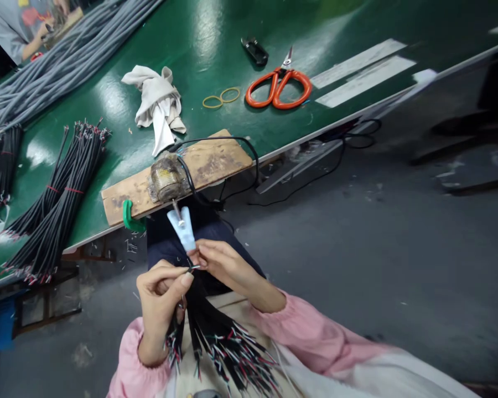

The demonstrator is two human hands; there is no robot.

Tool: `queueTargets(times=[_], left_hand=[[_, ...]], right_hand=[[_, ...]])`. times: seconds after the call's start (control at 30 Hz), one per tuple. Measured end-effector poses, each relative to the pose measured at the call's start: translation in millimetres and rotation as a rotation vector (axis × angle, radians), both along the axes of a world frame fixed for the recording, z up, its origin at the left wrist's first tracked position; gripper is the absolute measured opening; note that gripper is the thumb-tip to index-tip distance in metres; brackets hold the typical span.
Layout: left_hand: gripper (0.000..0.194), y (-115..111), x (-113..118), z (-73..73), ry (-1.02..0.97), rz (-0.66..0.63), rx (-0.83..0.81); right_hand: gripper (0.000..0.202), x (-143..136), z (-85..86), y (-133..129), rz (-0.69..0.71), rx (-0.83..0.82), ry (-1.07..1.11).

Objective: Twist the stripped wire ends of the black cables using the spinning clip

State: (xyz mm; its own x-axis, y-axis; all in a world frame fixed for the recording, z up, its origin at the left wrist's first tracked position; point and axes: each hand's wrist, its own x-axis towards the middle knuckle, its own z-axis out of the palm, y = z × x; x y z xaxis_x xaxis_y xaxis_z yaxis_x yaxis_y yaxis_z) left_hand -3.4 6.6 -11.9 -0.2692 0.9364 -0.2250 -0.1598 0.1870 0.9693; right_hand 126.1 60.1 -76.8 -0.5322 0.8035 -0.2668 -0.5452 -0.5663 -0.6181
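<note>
My left hand [164,296] pinches a thin black cable [190,269] near its end, where short coloured wire tips show. Close beside it, the fingers of my right hand [222,262] are pressed together at the lower end of a light blue forked clip [182,229]. Whether they grip the clip or a wire tip, I cannot tell. The clip sits on the metal shaft of a small tape-wrapped motor [166,178]. A bundle of black cables [228,342] with red, white and green wire ends lies across my lap, below both hands.
The motor is on a wooden board [219,157], held by a green clamp [131,216] at the edge of the green table [116,124]. Around it lie cable bundles [66,188], a cloth [155,102], rubber bands [221,98], orange-handled scissors [279,88] and grey cables [72,52]. A co-worker [20,27] sits opposite.
</note>
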Motion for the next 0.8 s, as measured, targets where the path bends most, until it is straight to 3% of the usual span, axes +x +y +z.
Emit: queueTargets(times=[0.17,0.27,0.4,0.57,0.67,0.8], left_hand=[[0.015,-0.9,-7.2,4.0,-0.056,0.034,0.08],[0.02,2.0,-11.8,3.6,-0.112,0.009,0.103],[0.022,1.2,-12.1,-2.8,-0.142,0.183,0.204],[0.021,-4.5,-10.5,-4.5,-0.118,0.281,0.226],[0.021,-8.1,-8.1,-1.6,-0.121,0.3,0.233],[0.028,-16.3,-2.5,3.9,-0.111,0.296,0.235]], right_hand=[[0.01,3.6,-21.4,-28.0,0.099,0.194,-0.342],[0.026,2.3,-30.8,-43.6,0.161,0.316,-0.486],[0.043,-2.7,-34.3,-59.3,0.205,0.433,-0.57],[0.053,-8.5,-28.5,-74.7,0.052,0.685,-0.571],[0.056,-13.2,-23.2,-78.1,0.036,0.669,-0.51],[0.038,-18.2,-16.8,-76.6,0.031,0.397,-0.392]])
